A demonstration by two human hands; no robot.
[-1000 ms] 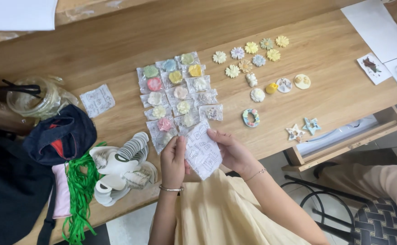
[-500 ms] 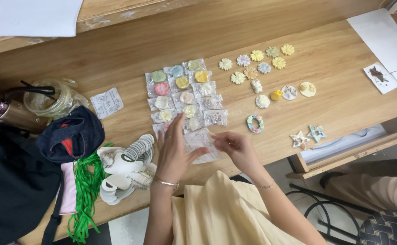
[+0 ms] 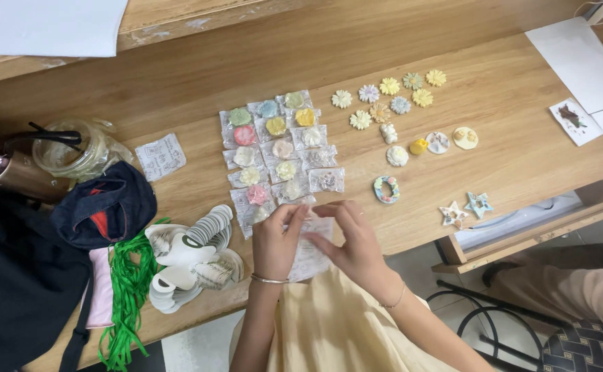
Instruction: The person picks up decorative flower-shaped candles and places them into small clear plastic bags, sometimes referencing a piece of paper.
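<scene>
My left hand (image 3: 278,241) and my right hand (image 3: 351,241) both pinch a small clear plastic packet (image 3: 311,246) at the near edge of the wooden table (image 3: 177,62). The packet sits between the two hands, and its contents are hidden by my fingers. Just beyond my hands lies a block of several clear packets, each holding a small pastel flower piece (image 3: 277,155). To the right of that block, loose flower pieces (image 3: 388,102), a ring-shaped piece (image 3: 387,189) and two star pieces (image 3: 465,209) lie spread on the table.
A stack of white paper tags (image 3: 190,256) and green ribbon (image 3: 128,289) lie left of my hands. A dark cap (image 3: 105,205), black bag (image 3: 12,289), glass jar (image 3: 74,151) and printed slip (image 3: 161,156) fill the left side. White papers (image 3: 580,62) lie far right.
The packet came down from in front of my body to the table edge. My hands drew closer together on it, with the fingers now pinching its top.
</scene>
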